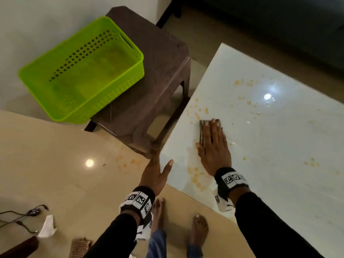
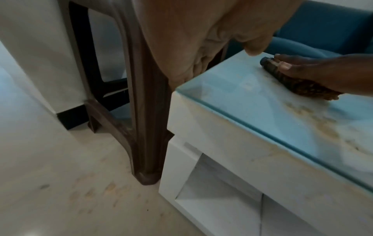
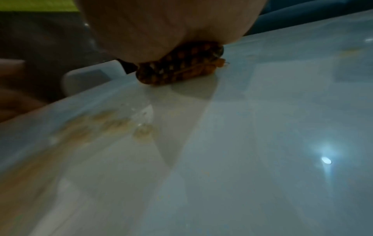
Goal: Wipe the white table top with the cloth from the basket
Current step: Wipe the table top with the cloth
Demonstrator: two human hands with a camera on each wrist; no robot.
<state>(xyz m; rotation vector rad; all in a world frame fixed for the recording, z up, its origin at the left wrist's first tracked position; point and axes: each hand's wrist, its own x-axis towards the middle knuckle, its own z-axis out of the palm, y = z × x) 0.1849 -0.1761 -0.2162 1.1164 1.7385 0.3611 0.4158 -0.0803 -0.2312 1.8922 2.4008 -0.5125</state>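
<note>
My right hand (image 1: 212, 140) lies flat with straight fingers on a folded brown checked cloth (image 1: 202, 133), pressing it onto the white glossy table top (image 1: 270, 136) near its left edge. The same cloth (image 2: 290, 81) shows under the hand in the left wrist view, and the cloth (image 3: 179, 67) shows below the palm in the right wrist view. Yellowish stains (image 1: 195, 175) speckle the table around the cloth. My left hand (image 1: 158, 168) is spread at the table's near-left corner, thumb over the top's edge, fingers reaching to the stool leg. The green basket (image 1: 83, 71) stands empty.
The basket rests tilted on a brown plastic stool (image 1: 158, 71) close against the table's left side. A dark blue sofa (image 1: 279, 25) lies beyond the table. On the tiled floor (image 1: 55, 155) lie cables, a white paper scrap (image 1: 47, 227) and stains. My bare feet stand below.
</note>
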